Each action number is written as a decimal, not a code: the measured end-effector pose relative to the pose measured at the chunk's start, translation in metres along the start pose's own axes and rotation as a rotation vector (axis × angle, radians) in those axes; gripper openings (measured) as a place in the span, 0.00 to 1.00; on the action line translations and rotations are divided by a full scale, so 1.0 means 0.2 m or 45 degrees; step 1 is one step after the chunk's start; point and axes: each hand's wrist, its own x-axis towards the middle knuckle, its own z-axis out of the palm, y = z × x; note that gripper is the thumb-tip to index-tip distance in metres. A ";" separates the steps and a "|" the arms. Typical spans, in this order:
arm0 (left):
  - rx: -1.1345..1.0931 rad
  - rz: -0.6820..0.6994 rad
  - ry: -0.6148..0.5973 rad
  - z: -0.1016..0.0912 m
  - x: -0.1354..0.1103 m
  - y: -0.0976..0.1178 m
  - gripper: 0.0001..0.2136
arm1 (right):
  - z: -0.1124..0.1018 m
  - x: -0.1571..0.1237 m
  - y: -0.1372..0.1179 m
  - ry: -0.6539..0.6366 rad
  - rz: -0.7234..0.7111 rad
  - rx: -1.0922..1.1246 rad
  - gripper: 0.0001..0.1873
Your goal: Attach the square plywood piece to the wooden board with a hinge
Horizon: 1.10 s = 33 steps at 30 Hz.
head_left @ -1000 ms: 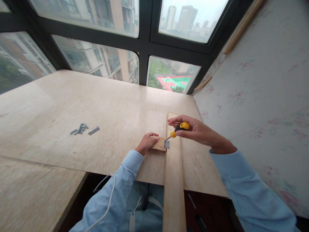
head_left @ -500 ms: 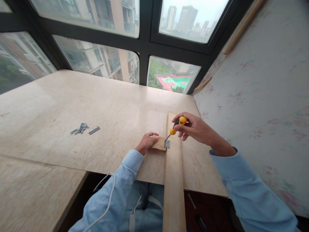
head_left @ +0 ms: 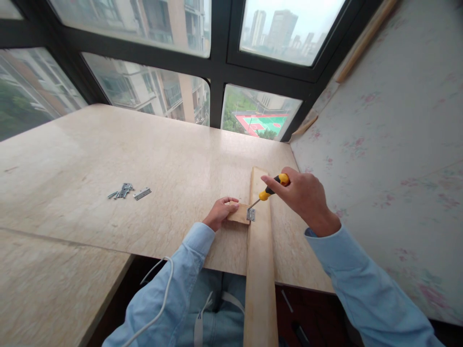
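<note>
My right hand [head_left: 304, 193] is closed around the yellow and black handle of a screwdriver [head_left: 272, 188], which slants down to the left. Its tip meets a small metal hinge [head_left: 251, 215]; any screw under it is too small to make out. The hinge lies across the joint between a small wooden block [head_left: 238, 214] and a long wooden board [head_left: 261, 260]. Between thumb and fingers, my left hand [head_left: 220, 212] grips the block from its left side, holding it against the board's edge.
On the stone-look counter [head_left: 173, 159] at left lie a pile of screws and hinge pieces [head_left: 123, 191] and a separate hinge [head_left: 142, 193]. The board overhangs the counter's front edge towards my lap. A papered wall [head_left: 390, 159] stands at right, windows behind. A white cord [head_left: 167, 289] crosses my left sleeve.
My right hand has turned and shifted a little to the right, and the screwdriver leans over further. Its tip stays at the hinge. My left hand keeps its hold on the block.
</note>
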 end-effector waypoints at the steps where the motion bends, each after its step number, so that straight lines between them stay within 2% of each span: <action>1: -0.005 -0.003 -0.003 0.00 0.00 0.00 0.16 | 0.01 0.00 0.00 -0.002 -0.007 0.052 0.27; 4: -0.013 -0.008 -0.001 0.01 -0.01 0.02 0.15 | 0.04 0.01 0.03 -0.104 -0.098 0.571 0.18; 7: -0.016 -0.006 -0.005 0.01 -0.02 0.02 0.15 | 0.07 0.01 0.05 -0.328 -0.194 1.121 0.21; 9: -0.019 0.000 -0.011 0.01 -0.02 0.02 0.15 | 0.06 0.01 0.06 -0.473 -0.244 1.249 0.21; 12: -0.026 0.008 -0.017 0.01 -0.02 0.02 0.15 | 0.01 0.00 0.06 -0.690 -0.341 1.282 0.20; 14: -0.028 0.007 -0.020 0.01 -0.02 0.02 0.14 | -0.02 -0.01 0.06 -0.753 -0.380 1.276 0.18; 15: -0.028 0.006 -0.022 0.01 -0.02 0.02 0.14 | -0.03 -0.01 0.05 -0.735 -0.371 1.247 0.17; 17: -0.025 0.005 -0.025 0.00 -0.02 0.02 0.15 | -0.05 -0.01 0.03 -0.600 -0.290 1.067 0.18; 21: -0.016 0.013 -0.022 0.00 -0.01 0.01 0.17 | -0.04 -0.01 -0.03 -0.211 -0.072 0.332 0.30; 24: -0.008 0.012 -0.018 0.00 -0.01 0.00 0.18 | -0.01 -0.02 -0.08 -0.074 0.013 0.032 0.33; 26: -0.004 0.007 -0.021 0.00 -0.01 0.00 0.18 | 0.02 -0.03 -0.09 -0.029 0.005 0.106 0.31; 28: -0.002 0.005 -0.022 0.00 0.00 0.00 0.17 | 0.05 -0.02 -0.09 -0.053 -0.034 0.387 0.28; 30: 0.001 0.006 -0.017 -0.01 0.00 0.00 0.17 | 0.07 -0.01 -0.07 -0.184 -0.045 0.749 0.24; 33: 0.007 0.006 -0.009 -0.01 0.00 -0.01 0.19 | 0.07 0.00 -0.03 -0.466 0.015 1.192 0.23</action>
